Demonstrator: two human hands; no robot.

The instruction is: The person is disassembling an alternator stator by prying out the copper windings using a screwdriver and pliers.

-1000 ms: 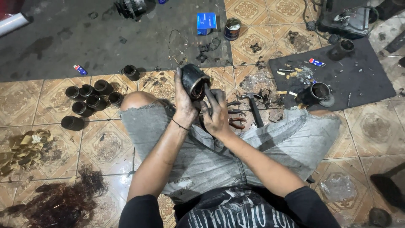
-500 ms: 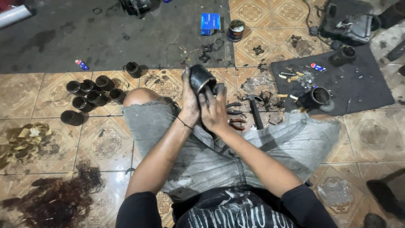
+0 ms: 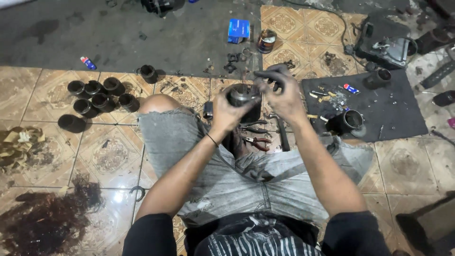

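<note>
1. Cylinder (image 3: 243,95): dark metal, held up over the knees, open end facing up, probably so the person can look into it.
2. Left hand (image 3: 226,114) is clenched round its left side and takes the weight.
3. Right hand (image 3: 283,97) sits at its right rim, fingers curled above the opening; can't tell if it grips anything.
4. Black mat (image 3: 403,114), right, holds another cylinder (image 3: 348,122) and small parts.
5. Cluster of six cylinders (image 3: 97,97), far left.
6. Pliers (image 3: 256,141) on the floor between the legs, near reach.
</note>
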